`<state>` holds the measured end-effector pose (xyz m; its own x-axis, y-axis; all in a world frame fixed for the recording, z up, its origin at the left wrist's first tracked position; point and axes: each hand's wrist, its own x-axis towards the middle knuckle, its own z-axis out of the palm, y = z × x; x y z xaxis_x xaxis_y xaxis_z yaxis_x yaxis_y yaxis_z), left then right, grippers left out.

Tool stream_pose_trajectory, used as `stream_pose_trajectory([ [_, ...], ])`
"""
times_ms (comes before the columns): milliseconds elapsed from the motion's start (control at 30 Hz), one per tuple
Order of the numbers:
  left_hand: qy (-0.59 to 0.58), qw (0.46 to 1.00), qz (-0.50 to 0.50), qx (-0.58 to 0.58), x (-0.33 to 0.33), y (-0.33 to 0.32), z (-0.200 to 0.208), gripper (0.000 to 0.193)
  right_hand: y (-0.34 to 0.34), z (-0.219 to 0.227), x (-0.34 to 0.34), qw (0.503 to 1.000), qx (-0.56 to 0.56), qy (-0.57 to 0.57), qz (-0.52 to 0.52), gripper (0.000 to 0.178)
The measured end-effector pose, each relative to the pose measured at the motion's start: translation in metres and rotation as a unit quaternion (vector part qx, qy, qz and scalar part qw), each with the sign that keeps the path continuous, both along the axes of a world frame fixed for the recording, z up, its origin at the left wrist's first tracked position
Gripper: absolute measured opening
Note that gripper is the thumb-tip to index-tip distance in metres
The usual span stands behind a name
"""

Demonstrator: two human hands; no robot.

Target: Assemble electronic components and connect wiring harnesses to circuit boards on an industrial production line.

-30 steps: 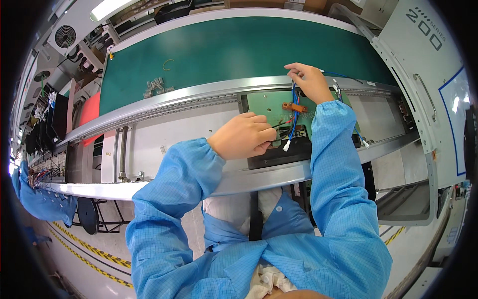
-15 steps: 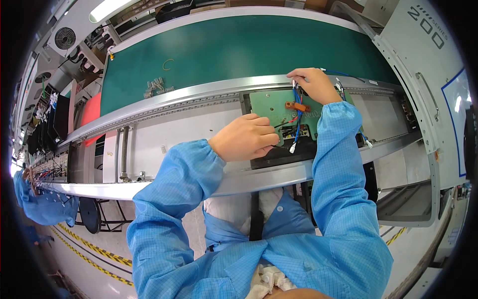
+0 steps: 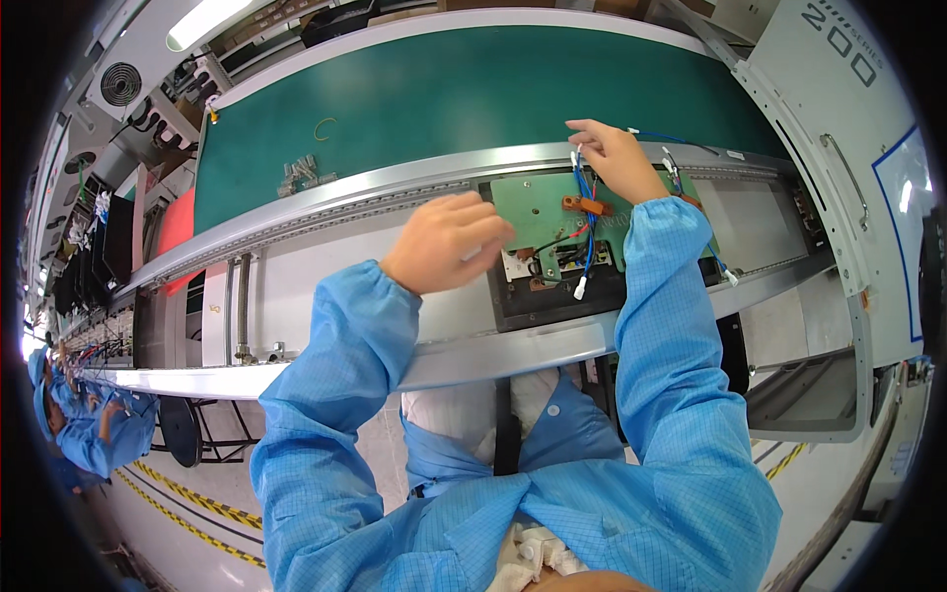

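Over the left edge of the green circuit board [image 3: 515, 202], my left hand [image 3: 446, 245] hangs with bent fingers. Its fingertips are turned away and slightly blurred, so whether it grips anything is hidden. At the board's far edge my right hand [image 3: 621, 160] has its index finger stretched out and apart from the fingers below. Just under those fingers are white wire ends. Blue wires [image 3: 592, 237] with red and black ones run across the board through an orange-brown block [image 3: 586, 205]. A white connector [image 3: 580, 288] tips the near end. The board lies on a black carrier [image 3: 523, 314] between rails.
A metal rail [image 3: 395, 176] separates the conveyor from a green mat [image 3: 414, 89]. Small clear and metal parts [image 3: 304, 174] and a yellow loop [image 3: 326, 128] lie on the mat. A white machine panel [image 3: 838, 109] stands at right. Another person in blue [image 3: 94, 429] works at far left.
My left hand has moved left and up off the board's near-left corner, uncovering the part there. My right hand's fingers have lifted slightly and spread.
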<state>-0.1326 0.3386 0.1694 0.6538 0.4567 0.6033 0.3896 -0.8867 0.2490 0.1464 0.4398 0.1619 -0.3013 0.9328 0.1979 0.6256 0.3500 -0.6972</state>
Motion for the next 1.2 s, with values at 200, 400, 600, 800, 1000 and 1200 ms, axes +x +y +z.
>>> stream_pose_trajectory([
  [200,-0.068,0.995,0.053,-0.049,0.000,0.004,-0.009,0.012,-0.001,0.004,-0.001,0.997,0.026,0.046,-0.051,0.036],
  [400,-0.067,0.996,0.011,-0.052,0.008,-0.003,-0.013,0.014,0.000,0.004,-0.004,0.998,-0.021,0.011,-0.054,0.035],
  [600,-0.072,0.997,0.007,-0.042,0.006,-0.006,-0.006,0.021,-0.004,0.010,-0.004,0.998,-0.009,0.064,-0.005,0.035],
  [800,-0.058,0.997,-0.003,-0.045,0.002,-0.012,-0.003,0.023,-0.018,0.020,-0.007,1.000,-0.007,0.004,-0.014,0.033],
  [1000,-0.059,0.998,0.004,-0.037,-0.001,-0.007,-0.005,0.019,-0.018,0.021,0.000,0.995,0.004,-0.095,0.000,0.029],
  [1200,-0.057,0.997,0.002,-0.053,-0.003,-0.006,-0.009,0.024,-0.023,0.020,0.003,0.995,-0.001,-0.095,0.022,0.035],
])
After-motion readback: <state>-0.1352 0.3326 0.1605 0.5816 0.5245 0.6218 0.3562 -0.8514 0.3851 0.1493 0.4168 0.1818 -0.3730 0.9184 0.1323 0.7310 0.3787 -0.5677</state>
